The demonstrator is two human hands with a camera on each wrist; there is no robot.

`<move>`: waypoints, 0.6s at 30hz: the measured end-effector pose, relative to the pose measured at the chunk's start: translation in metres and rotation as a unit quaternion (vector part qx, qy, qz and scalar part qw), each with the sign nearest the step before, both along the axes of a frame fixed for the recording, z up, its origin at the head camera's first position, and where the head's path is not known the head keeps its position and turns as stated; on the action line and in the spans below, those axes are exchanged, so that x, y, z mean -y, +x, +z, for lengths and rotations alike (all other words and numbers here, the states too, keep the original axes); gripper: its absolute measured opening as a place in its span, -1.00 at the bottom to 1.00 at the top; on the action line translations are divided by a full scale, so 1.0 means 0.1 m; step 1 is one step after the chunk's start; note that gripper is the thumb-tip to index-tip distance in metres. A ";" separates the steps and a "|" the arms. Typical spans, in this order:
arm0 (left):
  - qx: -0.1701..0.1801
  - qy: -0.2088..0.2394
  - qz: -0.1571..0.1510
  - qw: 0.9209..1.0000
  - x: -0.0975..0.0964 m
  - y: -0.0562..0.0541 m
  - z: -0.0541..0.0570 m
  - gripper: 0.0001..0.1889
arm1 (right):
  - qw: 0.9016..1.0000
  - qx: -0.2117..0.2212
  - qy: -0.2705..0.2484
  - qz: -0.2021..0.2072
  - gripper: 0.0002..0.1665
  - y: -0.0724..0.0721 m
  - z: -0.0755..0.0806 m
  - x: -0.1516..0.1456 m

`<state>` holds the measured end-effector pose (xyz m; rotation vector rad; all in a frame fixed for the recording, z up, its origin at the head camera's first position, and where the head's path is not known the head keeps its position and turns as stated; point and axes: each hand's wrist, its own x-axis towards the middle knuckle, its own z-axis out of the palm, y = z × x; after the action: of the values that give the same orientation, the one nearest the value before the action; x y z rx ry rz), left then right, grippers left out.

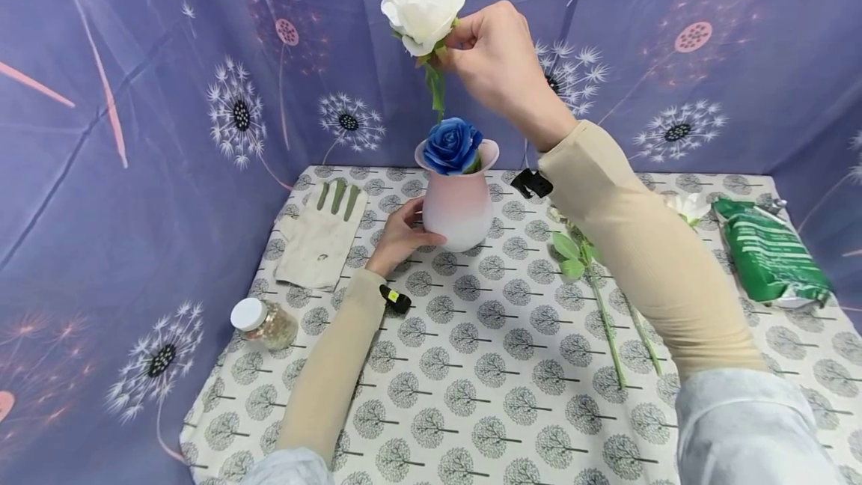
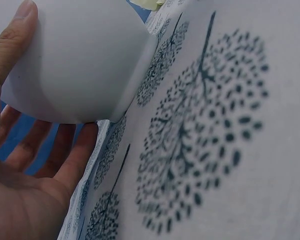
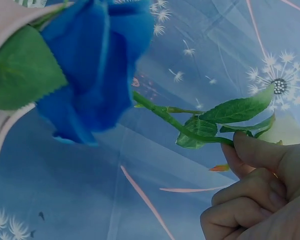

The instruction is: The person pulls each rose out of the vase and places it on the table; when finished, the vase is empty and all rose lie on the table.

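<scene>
A white artificial rose is up above the vase, its stem pinched just under the bloom by the right hand. Green leaves hang from that stem, which passes behind the blue rose in the right wrist view. The vase, pink fading to white with a flared rim, stands upright on the table. One blue rose sits in its mouth. Low on the vase's left side, the left hand grips it, thumb on one side and fingers round the other.
To the left lie white gloves with green stripes and a white-capped jar. Green rose stems lie on the right, partly under the right forearm. A green package is at the far right. Patterned curtain hangs behind.
</scene>
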<state>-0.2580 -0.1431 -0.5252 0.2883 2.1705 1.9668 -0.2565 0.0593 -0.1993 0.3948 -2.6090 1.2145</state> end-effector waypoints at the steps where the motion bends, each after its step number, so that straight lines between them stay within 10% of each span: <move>1: -0.002 -0.001 0.001 1.000 0.00 0.00 0.00 -0.04 | 1.000 -0.003 -0.002 0.000 -0.85 0.00 0.01 0.00; 18: -0.007 -0.005 -0.004 1.000 0.00 -0.04 0.01 -0.01 | 0.992 -0.050 -0.113 0.005 -0.65 0.00 0.27 -0.12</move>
<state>-0.2625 -0.1431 -0.5238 0.3101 2.1836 1.9564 -0.2569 0.0712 -0.1723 0.4134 -2.3561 1.4359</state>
